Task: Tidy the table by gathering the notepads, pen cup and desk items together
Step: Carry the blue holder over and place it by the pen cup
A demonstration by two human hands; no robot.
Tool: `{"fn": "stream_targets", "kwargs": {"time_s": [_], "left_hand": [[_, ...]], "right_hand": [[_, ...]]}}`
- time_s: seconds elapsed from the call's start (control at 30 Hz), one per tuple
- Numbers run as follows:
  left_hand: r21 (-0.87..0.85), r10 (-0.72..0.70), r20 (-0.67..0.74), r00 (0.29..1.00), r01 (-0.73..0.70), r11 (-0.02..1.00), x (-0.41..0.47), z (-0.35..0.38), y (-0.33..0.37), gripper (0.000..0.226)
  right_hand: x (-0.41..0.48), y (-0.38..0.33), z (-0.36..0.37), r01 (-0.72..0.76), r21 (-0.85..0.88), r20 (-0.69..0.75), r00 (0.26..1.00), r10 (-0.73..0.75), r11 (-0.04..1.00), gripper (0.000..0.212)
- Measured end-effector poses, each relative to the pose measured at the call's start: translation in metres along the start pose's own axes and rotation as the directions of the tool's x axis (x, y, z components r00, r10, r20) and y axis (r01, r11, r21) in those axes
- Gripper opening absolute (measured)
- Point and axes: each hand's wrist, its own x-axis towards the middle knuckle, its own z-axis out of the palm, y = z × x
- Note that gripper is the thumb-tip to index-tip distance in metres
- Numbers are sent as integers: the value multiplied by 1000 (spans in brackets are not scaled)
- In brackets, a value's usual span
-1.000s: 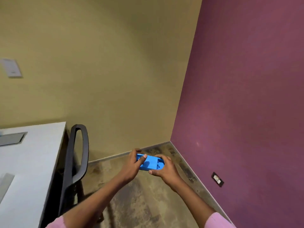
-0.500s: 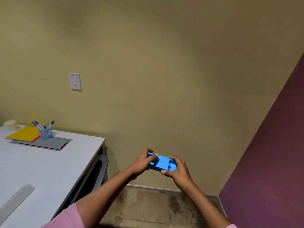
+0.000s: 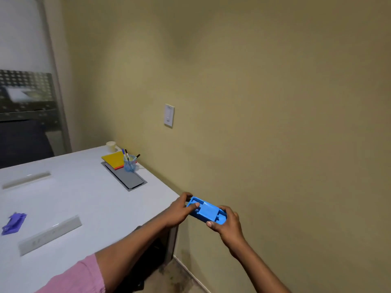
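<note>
While both hands gripped one blue piece, the scene stood thus:

Left hand (image 3: 179,210): fingers curled around the left end of the blue holder (image 3: 207,211), thumb pressed flat on its top.
Right hand (image 3: 227,224): fingers wrapped under the right end, thumb at the near edge.
Blue holder: held in the air, just off the table's (image 3: 88,199) right corner, apart from the top.
Pen cup (image 3: 129,163): stood at the far edge near the wall, markers inside, touching the yellow pad (image 3: 113,159).
Grey tray (image 3: 127,176): lay under the pad and cup.
Purple piece (image 3: 13,223): lay well apart, at the left edge.
White cup (image 3: 111,146): stood behind the pad.
Writing: none could be read; the clear ruler (image 3: 49,235) was too blurred.
</note>
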Motion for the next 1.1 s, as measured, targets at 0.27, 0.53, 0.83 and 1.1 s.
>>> {"fn": "stream_targets", "kwargs": {"time_s": [0.27, 0.53, 0.83, 1.1], "left_hand": [[65, -134, -170, 976, 147, 987, 63, -35, -13, 47], [-13, -371, -270, 889, 382, 924, 136, -106, -76, 48], [-234, -542, -364, 757, 489, 840, 200, -181, -138, 37], [-123, -585, -421, 693, 596, 794, 245, -217, -203, 49]], "right_hand": [[136, -13, 30, 113, 12, 276, 955, -112, 994, 56], [252, -28, 127, 267, -131, 428, 884, -188, 955, 58], [361, -51, 231, 424, -288, 539, 813, -221, 858, 57], [441, -60, 320, 479, -227, 659, 717, -228, 848, 53]]}}
